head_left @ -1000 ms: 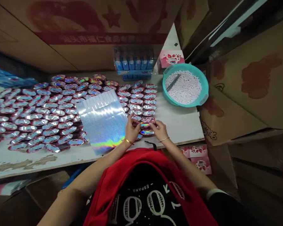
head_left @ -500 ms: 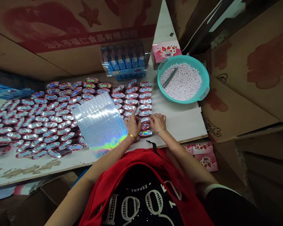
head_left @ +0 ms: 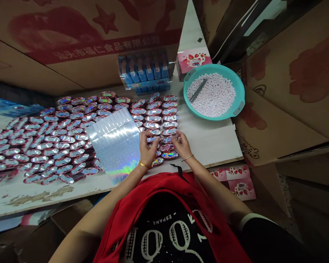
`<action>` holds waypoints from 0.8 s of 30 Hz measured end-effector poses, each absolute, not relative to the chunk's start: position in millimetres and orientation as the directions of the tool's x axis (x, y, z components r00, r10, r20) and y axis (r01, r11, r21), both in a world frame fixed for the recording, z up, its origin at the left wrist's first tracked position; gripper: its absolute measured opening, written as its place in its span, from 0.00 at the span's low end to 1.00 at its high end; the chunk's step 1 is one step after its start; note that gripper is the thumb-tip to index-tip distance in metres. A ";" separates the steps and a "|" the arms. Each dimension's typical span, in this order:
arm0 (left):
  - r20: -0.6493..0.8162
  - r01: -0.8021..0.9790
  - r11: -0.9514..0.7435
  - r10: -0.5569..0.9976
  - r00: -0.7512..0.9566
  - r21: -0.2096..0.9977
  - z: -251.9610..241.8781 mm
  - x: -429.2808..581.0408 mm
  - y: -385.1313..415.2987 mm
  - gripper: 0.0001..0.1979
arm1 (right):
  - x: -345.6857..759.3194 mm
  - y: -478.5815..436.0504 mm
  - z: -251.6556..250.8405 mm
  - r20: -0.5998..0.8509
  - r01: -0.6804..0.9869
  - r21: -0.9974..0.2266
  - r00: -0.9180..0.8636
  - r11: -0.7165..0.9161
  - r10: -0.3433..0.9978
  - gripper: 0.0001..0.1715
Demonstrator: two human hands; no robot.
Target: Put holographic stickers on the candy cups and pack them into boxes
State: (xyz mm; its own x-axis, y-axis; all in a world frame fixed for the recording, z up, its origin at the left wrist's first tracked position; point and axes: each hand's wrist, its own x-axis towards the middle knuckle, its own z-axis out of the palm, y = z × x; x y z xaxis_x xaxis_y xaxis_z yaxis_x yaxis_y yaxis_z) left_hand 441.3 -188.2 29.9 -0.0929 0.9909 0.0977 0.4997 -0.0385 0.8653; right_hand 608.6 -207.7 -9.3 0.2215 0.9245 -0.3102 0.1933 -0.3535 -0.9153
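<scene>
Rows of small oval packs with shiny foil-like tops and red rims stand on the white table. My left hand [head_left: 148, 149], with a gold bracelet, has its thumb and fingers curled around an oval pack [head_left: 152, 140] in the middle column. My right hand [head_left: 183, 145], wearing a thin bangle, grips the right end of another pack [head_left: 167, 140] in the right column with its fingertips. A pack with a pinkish top [head_left: 166, 147] stands just below it. Left of my left hand, a silvery holographic sheet [head_left: 117, 146] with white strips along its top lies over some packs.
At the right, a turquoise basin [head_left: 186, 98] holds many small white pieces and a grey metal bar [head_left: 198, 90]. Behind stand a blue display box [head_left: 145, 71] and a pink strawberry box [head_left: 194, 60]. Large cardboard cartons [head_left: 287, 87] border the table [head_left: 208, 140].
My left hand has shifted left from across the columns to the middle column's side, its fingers now curled. My right hand has stayed almost in place. The view has shifted slightly.
</scene>
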 end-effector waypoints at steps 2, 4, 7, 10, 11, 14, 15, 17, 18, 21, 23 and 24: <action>-0.044 0.373 0.095 0.989 -0.143 0.923 35.1 440.5 -192.4 0.09 | 596.8 -212.9 -5.3 -0.444 -0.063 -0.896 0.112 -0.440 0.889 0.27; -0.193 0.285 0.241 0.963 -0.187 0.928 32.0 440.5 -197.5 0.09 | 590.2 -217.7 -2.8 -0.492 -0.187 -0.859 0.045 -0.477 0.869 0.22; -0.303 0.295 0.356 0.929 -0.212 0.887 19.0 439.3 -204.9 0.08 | 593.6 -223.3 -2.7 -0.482 -0.170 -0.868 0.059 -0.466 0.874 0.18; -0.277 0.432 0.336 0.941 -0.196 0.837 7.0 438.3 -210.8 0.06 | 604.9 -227.8 -5.4 -0.434 -0.007 -0.900 0.067 -0.435 0.898 0.16; -0.261 0.488 0.321 0.947 -0.189 0.812 4.3 438.5 -212.4 0.05 | 608.2 -229.3 -6.4 -0.409 0.082 -0.906 0.077 -0.415 0.909 0.16; -0.246 0.658 0.282 0.958 -0.150 0.698 0.2 441.5 -216.1 0.04 | 613.1 -233.6 -8.7 -0.297 0.412 -0.855 0.105 -0.314 0.949 0.13; -0.247 0.704 0.268 0.960 -0.134 0.658 -0.3 442.9 -217.2 0.03 | 613.3 -234.8 -9.4 -0.260 0.514 -0.812 0.105 -0.276 0.960 0.13; -0.252 0.767 0.241 0.962 -0.106 0.594 -1.1 445.6 -219.2 0.03 | 612.7 -236.5 -11.0 -0.207 0.665 -0.716 0.087 -0.212 0.974 0.11; -0.254 0.785 0.231 0.962 -0.097 0.574 -1.7 446.6 -220.2 0.03 | 612.3 -237.0 -12.0 -0.193 0.714 -0.675 0.073 -0.187 0.978 0.11; -0.242 0.808 0.198 0.968 -0.071 0.555 -5.7 448.4 -222.9 0.04 | 611.9 -237.0 -15.6 -0.182 0.797 -0.590 0.025 -0.130 0.983 0.11; -0.224 0.812 0.173 0.973 -0.054 0.558 -10.1 448.9 -223.3 0.04 | 612.5 -235.9 -17.8 -0.181 0.828 -0.552 -0.001 -0.101 0.983 0.10; -0.220 0.814 0.165 0.974 -0.047 0.556 -12.5 449.2 -223.1 0.04 | 612.9 -235.1 -18.5 -0.181 0.840 -0.536 -0.015 -0.086 0.983 0.10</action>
State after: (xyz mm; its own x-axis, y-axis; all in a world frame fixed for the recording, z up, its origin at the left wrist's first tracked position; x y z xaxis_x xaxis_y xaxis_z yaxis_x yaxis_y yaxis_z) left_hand 449.2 -223.1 -12.5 -0.0473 0.9743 -0.2203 0.8145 0.1653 0.5562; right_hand 612.9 -235.1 -18.5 -0.0147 0.9833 -0.1814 0.8396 -0.0864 -0.5363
